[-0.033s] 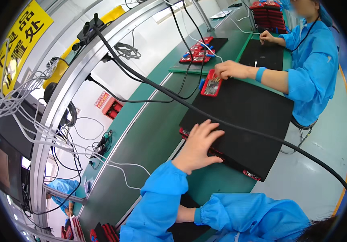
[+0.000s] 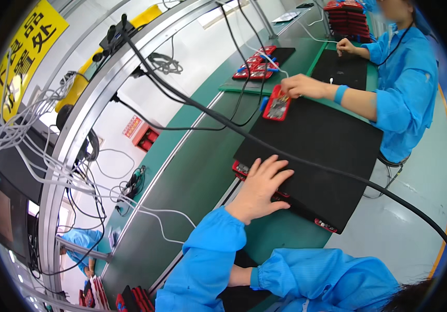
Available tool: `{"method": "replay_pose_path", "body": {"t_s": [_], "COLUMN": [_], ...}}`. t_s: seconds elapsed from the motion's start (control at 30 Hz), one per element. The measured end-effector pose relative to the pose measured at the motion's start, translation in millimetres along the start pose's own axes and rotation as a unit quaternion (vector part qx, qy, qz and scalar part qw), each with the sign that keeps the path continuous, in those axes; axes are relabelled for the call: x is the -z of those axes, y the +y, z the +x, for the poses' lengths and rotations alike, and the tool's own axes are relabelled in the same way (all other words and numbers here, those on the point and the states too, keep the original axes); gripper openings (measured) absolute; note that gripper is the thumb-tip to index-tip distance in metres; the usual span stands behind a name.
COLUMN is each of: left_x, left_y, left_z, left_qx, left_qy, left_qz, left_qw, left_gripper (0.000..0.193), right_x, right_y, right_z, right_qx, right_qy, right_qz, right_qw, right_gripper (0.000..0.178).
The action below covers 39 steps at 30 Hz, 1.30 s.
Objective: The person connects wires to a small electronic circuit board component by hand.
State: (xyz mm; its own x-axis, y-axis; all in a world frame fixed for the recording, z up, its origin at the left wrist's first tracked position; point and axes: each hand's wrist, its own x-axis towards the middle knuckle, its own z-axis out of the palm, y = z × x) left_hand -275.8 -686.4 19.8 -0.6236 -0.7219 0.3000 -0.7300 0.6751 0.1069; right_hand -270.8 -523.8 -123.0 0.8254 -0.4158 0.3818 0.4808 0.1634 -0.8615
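Observation:
My left hand [image 2: 261, 191] lies with fingers spread on the near left edge of a large black board [image 2: 322, 161]. Under this board, several red pieces [image 2: 325, 225] peek out along its near edge, mostly covered. Nothing shows in the left hand's grasp. My right forearm comes in from the lower right and passes beneath my left sleeve. Only the wrist of my right hand [image 2: 240, 275] is visible there, over a dark surface [image 2: 244, 297]; its fingers are hidden.
Across the board, a co-worker's hand [image 2: 306, 87] touches a red tray [image 2: 277, 106] of small metal parts. More red trays [image 2: 257, 67] lie on the green table [image 2: 182, 182]. A thick black cable [image 2: 306, 165] crosses above the board. A metal frame [image 2: 73, 145] with cables stands left.
The co-worker's hand and the red tray have shifted slightly, and the tray's angle differs a little. My left hand stays spread on the board's edge.

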Motion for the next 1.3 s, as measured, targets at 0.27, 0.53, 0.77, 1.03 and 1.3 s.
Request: {"method": "replay_pose_path", "body": {"t_s": [0.27, 0.53, 0.77, 1.03, 1.3], "left_x": [-7.7, -48.7, 52.3, 227.1, 311.9], "left_y": [-19.4, -14.8, 42.9, 181.5, 303.7], "left_z": [-1.1, 18.0, -61.7, -251.4, -359.4], "left_qx": [-0.043, -0.2, -0.142, 0.166, 0.459], "left_qy": [-0.04, 0.307, 0.314, 0.1, 0.338], "left_qz": [0.022, 0.282, 0.359, 0.525, 0.427], "left_qw": [0.998, 0.887, 0.868, 0.829, 0.702], "left_gripper": [0.064, 0.029, 0.04, 0.033, 0.013], "right_x": [-14.8, 28.6, 24.5, -11.8, -8.9], "right_y": [31.6, 34.8, 39.6, -50.7, -41.2], "right_z": [-19.2, -32.2, -13.2, 8.1, 5.6], "right_qx": [-0.021, 0.067, 0.177, 0.036, 0.038], "right_qy": [-0.065, -0.161, -0.013, -0.028, -0.023], "right_qz": [-0.065, -0.193, -0.397, -0.249, -0.264], "right_qw": [0.996, 0.965, 0.901, 0.967, 0.963], "right_gripper": [0.046, 0.04, 0.035, 0.009, 0.01]}}
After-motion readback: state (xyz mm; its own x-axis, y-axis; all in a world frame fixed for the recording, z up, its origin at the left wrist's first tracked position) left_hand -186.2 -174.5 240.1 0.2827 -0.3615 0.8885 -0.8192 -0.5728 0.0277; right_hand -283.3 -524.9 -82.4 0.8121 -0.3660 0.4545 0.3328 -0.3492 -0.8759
